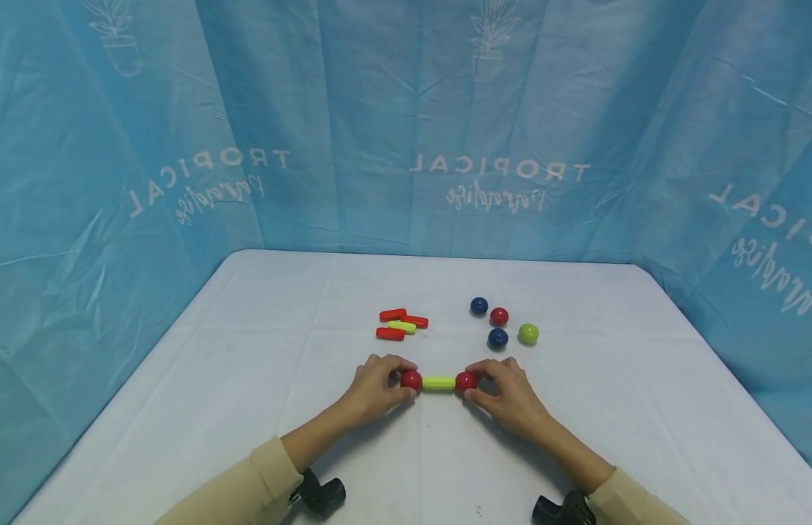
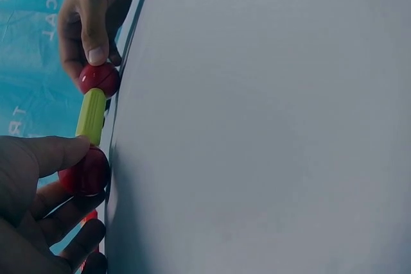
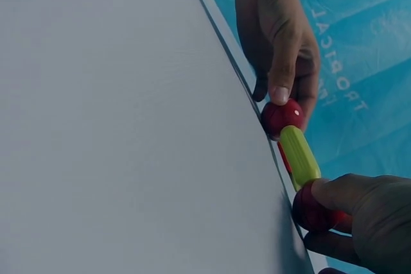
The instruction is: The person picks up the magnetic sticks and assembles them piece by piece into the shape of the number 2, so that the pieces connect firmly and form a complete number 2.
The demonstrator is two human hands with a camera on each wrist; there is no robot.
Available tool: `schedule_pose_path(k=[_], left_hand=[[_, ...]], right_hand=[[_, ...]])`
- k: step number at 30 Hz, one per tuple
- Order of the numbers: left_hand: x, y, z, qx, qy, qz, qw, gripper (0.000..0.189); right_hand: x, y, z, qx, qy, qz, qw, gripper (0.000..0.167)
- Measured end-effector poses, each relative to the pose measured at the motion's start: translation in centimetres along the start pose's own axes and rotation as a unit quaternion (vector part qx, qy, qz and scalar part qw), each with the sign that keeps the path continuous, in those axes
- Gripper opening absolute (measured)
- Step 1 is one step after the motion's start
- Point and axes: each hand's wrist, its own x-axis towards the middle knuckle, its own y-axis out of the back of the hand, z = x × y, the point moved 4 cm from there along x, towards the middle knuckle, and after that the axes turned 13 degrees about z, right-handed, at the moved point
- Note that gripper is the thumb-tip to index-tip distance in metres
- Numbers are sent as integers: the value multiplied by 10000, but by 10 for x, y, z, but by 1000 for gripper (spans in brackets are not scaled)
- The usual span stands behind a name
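Observation:
A yellow-green stick (image 1: 438,383) runs level between two red balls, its ends meeting both of them. My left hand (image 1: 379,386) pinches the left red ball (image 1: 412,380) between thumb and fingers. On the other end, my right hand (image 1: 507,397) pinches the right red ball (image 1: 465,381) the same way. Both wrist views show thumbs pressed on the balls, with the yellow-green stick (image 3: 300,153) bridging them. How the stick's ends sit in the balls is hidden.
Beyond the hands lie several short sticks: red ones (image 1: 390,334) and a yellow-green one (image 1: 402,327). To their right are two dark blue balls (image 1: 498,337), a red ball (image 1: 499,316) and a green ball (image 1: 528,334). A white-covered table (image 1: 248,328) meets a blue curtain (image 1: 373,131).

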Motion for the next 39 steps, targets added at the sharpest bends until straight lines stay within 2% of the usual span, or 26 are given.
schedule_pose_path(k=[13,16,33,39], left_hand=[[14,-2,-2,136,5,150,9998,39],[15,-2,-2,161,62,161,9997,39],[16,-2,-2,178,-103,197,9996,39],[15,-2,-2,184,-101,212,9996,39]], right_hand=[[14,-1,0,-133,118,30,9998,35],[15,-1,0,-148,144,14,9998,35],[16,-1,0,-142,113,-53,9998,36],[23,5,-8,27,118,-73,9999,40]])
